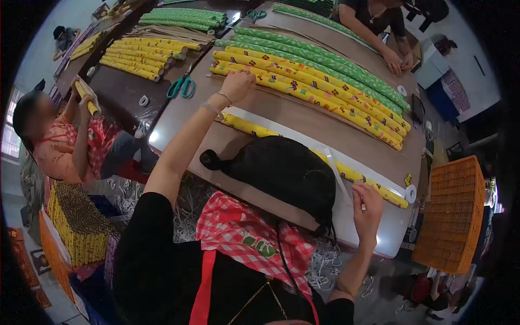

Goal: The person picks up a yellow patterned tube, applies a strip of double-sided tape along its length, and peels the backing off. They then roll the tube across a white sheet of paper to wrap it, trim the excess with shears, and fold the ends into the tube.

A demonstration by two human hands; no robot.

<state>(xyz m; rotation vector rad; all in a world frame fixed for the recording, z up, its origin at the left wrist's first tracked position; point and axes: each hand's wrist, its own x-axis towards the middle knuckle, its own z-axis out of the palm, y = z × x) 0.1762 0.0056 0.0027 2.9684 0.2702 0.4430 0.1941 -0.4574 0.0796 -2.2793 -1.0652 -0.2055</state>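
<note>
A yellow patterned roll (pixel 249 127) lies along the near part of the table, partly hidden behind a black cloth item (pixel 281 173). My left hand (pixel 239 86) is at the left ends of several yellow rolls (pixel 325 97), its fingers bent; what they hold, if anything, is hidden. Near the right part of the single roll is my right hand (pixel 368 203), fingers pinched together over something too small to name. A thin white strip (pixel 337 176) crosses that roll just left of my right hand. Under the roll shows a white sheet (pixel 379 181).
Green rolls (pixel 325 67) lie behind the yellow ones. Teal scissors (pixel 181 88) rest at the table's left side. A white tape roll (pixel 410 193) is at the right edge, near an orange crate (pixel 452 216). Co-workers are at the left (pixel 70 130) and far right (pixel 374 27).
</note>
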